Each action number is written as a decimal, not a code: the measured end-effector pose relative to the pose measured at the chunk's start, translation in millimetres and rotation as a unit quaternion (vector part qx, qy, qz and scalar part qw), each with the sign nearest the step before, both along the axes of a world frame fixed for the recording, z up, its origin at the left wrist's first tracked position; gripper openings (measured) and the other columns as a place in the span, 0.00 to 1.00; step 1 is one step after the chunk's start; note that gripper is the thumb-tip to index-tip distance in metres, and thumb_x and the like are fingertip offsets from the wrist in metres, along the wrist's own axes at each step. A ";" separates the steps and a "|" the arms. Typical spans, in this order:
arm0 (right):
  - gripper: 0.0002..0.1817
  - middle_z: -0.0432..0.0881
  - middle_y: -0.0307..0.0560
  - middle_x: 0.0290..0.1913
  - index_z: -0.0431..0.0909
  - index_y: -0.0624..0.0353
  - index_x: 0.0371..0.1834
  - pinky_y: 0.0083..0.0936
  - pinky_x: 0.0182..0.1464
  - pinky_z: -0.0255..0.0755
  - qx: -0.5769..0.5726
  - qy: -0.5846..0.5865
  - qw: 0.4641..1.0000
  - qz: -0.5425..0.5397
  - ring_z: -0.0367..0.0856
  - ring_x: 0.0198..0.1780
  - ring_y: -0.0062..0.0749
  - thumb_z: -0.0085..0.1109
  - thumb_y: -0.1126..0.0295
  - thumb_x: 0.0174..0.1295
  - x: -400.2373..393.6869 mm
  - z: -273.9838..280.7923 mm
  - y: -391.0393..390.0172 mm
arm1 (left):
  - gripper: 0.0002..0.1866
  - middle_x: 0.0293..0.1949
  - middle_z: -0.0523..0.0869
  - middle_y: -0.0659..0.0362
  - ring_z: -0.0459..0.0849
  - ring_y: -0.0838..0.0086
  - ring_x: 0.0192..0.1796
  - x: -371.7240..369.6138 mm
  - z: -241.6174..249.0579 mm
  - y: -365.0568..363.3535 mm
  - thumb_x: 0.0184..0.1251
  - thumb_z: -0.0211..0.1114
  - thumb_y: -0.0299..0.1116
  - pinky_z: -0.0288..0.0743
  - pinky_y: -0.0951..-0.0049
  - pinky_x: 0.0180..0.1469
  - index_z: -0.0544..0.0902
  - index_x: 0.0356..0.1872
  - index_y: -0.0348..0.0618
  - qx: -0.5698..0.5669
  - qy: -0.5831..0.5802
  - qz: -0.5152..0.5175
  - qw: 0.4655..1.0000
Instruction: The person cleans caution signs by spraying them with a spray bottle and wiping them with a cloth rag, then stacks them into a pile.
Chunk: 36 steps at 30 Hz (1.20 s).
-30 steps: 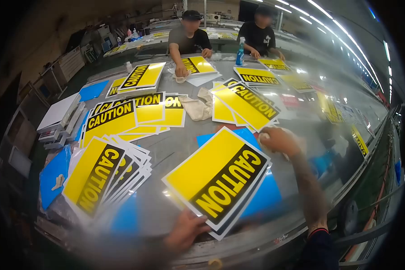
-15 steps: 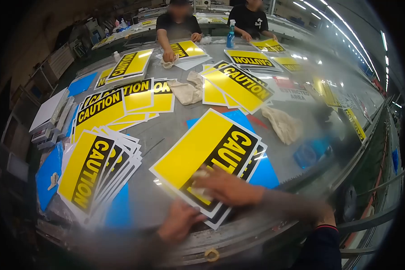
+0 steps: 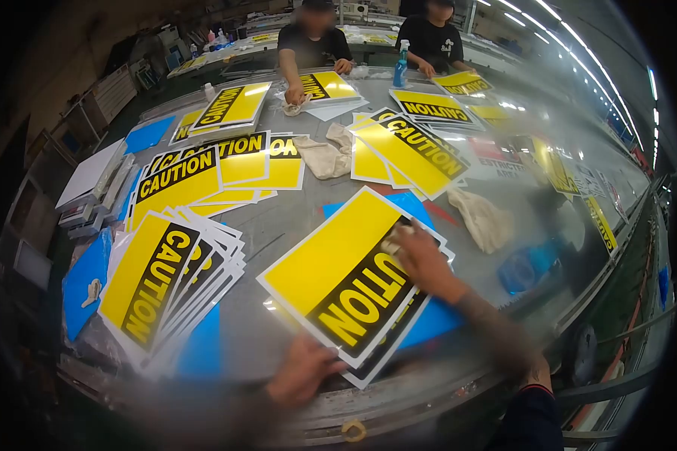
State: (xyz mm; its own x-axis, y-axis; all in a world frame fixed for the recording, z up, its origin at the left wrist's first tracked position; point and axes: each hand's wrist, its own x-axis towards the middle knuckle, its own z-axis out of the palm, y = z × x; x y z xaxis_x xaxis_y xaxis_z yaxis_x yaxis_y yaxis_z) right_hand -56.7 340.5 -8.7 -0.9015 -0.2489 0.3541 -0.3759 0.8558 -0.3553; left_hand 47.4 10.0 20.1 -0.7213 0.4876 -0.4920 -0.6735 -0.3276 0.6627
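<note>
A yellow and black caution sign [image 3: 331, 255] lies tilted on top of another sign, over a blue sheet [image 3: 436, 327] on the table. My right hand [image 3: 426, 263] is on its black band, fingers closed on a small pale rag [image 3: 392, 242] pressed to the lettering. Blur hides part of that rag. At the sign's near-left corner is my left hand [image 3: 306, 370], its fingers closed at the edge. To the left, a fanned stack of caution signs [image 3: 147, 282] rests on the table.
More caution signs [image 3: 177, 178] cover the far table. Pale cloths [image 3: 323, 156] lie among them, and a blue bottle [image 3: 530, 264] lies at right. A spray bottle [image 3: 401, 66] stands near two people across the table; one person's hand [image 3: 295, 94] holds a cloth on a sign.
My right hand has moved with the rag up and right along the black band, uncovering the lower letters. My left hand stays at the corner. The whole view has shifted slightly.
</note>
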 end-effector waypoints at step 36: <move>0.22 0.77 0.56 0.78 0.80 0.53 0.72 0.56 0.83 0.61 -0.007 -0.043 0.998 0.051 0.64 0.84 0.66 0.62 0.71 0.75 16.3 12.2 -3.6 | 0.32 0.74 0.77 0.50 0.84 0.59 0.73 -0.3 2.3 -0.4 0.80 0.54 0.12 0.88 0.52 0.72 0.59 0.81 0.42 0.017 0.004 -0.012 1.000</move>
State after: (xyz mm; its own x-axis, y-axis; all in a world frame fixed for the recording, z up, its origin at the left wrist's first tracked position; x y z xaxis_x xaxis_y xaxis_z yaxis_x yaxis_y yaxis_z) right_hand -40.4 337.0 3.5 -0.8988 -0.3362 0.2815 -0.4286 0.8092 -0.4020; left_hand 47.0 9.6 22.3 -0.7127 0.5211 -0.4695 -0.6764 -0.3336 0.6566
